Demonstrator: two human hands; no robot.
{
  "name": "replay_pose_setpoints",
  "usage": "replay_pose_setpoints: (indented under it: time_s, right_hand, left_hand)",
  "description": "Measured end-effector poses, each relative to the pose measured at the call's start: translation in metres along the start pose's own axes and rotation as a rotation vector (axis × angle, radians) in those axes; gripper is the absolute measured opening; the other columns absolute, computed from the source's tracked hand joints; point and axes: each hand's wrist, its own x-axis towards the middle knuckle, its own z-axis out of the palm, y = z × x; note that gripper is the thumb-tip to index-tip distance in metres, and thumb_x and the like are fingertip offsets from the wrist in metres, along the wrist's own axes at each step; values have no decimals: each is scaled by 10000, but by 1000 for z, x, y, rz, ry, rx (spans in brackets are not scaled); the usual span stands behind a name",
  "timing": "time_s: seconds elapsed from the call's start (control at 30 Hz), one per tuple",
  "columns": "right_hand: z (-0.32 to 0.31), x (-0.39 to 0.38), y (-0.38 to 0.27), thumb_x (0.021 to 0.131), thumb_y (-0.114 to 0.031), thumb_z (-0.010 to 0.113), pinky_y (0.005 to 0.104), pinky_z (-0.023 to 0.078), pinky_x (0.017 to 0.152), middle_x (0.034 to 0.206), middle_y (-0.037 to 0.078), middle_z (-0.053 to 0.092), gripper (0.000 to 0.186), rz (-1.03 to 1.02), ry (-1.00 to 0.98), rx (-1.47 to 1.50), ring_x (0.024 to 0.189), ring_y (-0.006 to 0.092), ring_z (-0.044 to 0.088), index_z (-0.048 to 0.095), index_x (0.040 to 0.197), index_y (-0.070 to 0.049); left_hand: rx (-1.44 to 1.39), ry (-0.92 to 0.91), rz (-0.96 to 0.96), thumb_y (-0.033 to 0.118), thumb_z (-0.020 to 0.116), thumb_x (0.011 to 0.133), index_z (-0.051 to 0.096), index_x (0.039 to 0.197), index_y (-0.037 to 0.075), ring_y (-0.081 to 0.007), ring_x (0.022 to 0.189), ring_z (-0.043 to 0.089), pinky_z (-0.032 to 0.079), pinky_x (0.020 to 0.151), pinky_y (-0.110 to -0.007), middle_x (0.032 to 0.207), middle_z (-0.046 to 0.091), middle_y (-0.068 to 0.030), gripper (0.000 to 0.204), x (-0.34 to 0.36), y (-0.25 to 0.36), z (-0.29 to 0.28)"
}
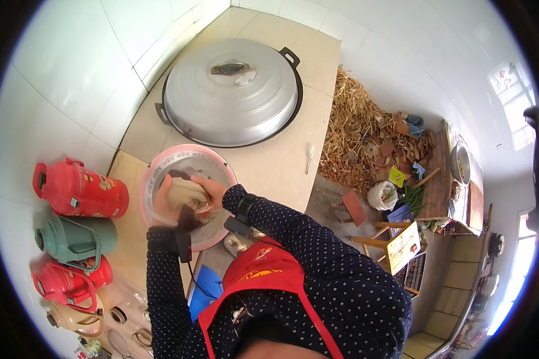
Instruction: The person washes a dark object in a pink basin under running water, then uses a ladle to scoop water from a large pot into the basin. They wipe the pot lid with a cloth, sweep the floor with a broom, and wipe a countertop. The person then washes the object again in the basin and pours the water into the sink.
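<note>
A pale cream, soft-looking bundle (187, 192) is held between my two hands over a pink-rimmed enamel basin (226, 167). My left hand (165, 203) grips it from the left, and my right hand (214, 190) closes on its right end. Dark brown shaggy material (189, 219) shows just below the bundle; whether it belongs to the same piece I cannot tell. Greyish water appears to lie in the basin. Some of my fingers are hidden behind the bundle.
Behind the basin, a large wok under a domed metal lid (233, 96) is set into the tiled counter (281, 161). Several thermos flasks (96, 191) line the left wall. Dry straw (359, 113) covers the floor at right, near a white bucket (381, 195) and small stools (354, 207).
</note>
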Motion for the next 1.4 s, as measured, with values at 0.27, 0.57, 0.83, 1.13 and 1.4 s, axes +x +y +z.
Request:
replay_pose_setpoints:
  time_s: [0.27,0.57,0.83,1.13,1.4]
  right_hand:
    - [23,1,13,899,-573,449,343,484,804,1035,60,629,529,-114,-206,125,965,186,586,588,1090,-99]
    - [33,37,33,941,-448,415,314,454,847,1059,43,611,418,-174,-49,-90,971,195,564,557,1153,-117]
    - [38,30,35,852,-175,499,461,496,597,821,190,556,189,-1069,312,-1702,729,365,599,528,892,8]
    - [61,-58,13,834,-337,580,464,512,703,961,229,556,455,-821,241,-1678,880,422,605,461,1192,-83]
    - [34,-55,-14,881,-299,524,448,505,730,1097,144,534,289,-760,330,-2022,879,350,608,571,1138,-176]
  left_hand:
    - [1337,190,1006,178,653,807,562,1166,19,-376,1230,400,331,1011,-424,1356,396,-229,404,-8,-47,-5]
    - [1122,462,915,277,526,907,579,1013,-29,-331,970,565,434,852,-390,1027,579,-192,328,4,-71,-25]
    - [869,483,448,255,430,917,620,865,10,-296,825,593,456,754,-381,918,648,-135,314,71,-81,-125]
    - [52,116,-38,403,443,959,611,908,78,-210,750,634,492,531,-340,887,640,-60,369,23,-38,-126]
    - [676,8,233,326,492,962,634,993,54,-122,844,586,476,740,-278,929,612,-21,308,-32,14,-66]
